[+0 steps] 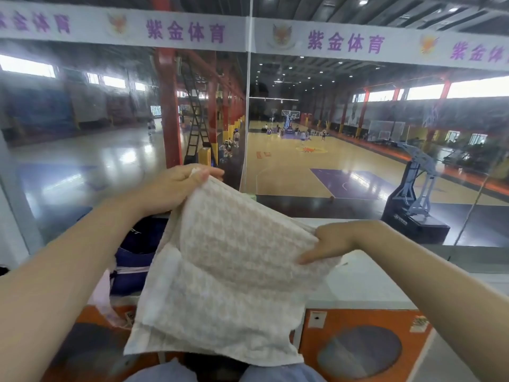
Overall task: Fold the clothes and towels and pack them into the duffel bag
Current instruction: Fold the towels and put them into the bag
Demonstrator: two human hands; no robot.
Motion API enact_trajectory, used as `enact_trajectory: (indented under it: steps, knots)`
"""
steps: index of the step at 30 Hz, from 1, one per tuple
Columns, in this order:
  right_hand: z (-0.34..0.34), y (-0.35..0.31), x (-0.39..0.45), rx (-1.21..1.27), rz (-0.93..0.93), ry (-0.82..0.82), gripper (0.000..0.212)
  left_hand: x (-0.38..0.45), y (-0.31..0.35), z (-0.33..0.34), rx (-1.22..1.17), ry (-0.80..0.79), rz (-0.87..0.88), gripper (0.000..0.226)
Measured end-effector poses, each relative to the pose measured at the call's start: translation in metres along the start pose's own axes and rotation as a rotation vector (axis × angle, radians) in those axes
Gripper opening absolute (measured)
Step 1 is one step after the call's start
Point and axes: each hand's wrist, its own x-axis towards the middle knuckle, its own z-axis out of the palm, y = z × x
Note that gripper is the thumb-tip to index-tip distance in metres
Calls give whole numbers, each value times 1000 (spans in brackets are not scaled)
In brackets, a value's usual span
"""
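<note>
Up in front of the glass wall (358, 161), the left hand (176, 186) and right hand (338, 241) each pinch a corner of the pale towel (220, 285), hanging beside what seems a blue bag (132, 260).

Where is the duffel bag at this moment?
In the head view the blue duffel bag sits left of centre on the white ledge, mostly hidden behind the towel and the left forearm.
</note>
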Motion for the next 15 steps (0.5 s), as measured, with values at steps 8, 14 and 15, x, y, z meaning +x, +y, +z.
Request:
enact_trajectory:
  steps: [8, 14, 15]
  knots:
    - [-77, 11, -46, -148, -54, 560, 3, 4, -4, -16, 305, 392, -28, 31]
    - [-101, 11, -76, -125, -94, 768, 48, -2, -1, -22, 220, 518, 22, 30]
    - [-102, 11, -79, -156, -61, 762, 47, -2, 1, -25, 227, 514, 34, 28]
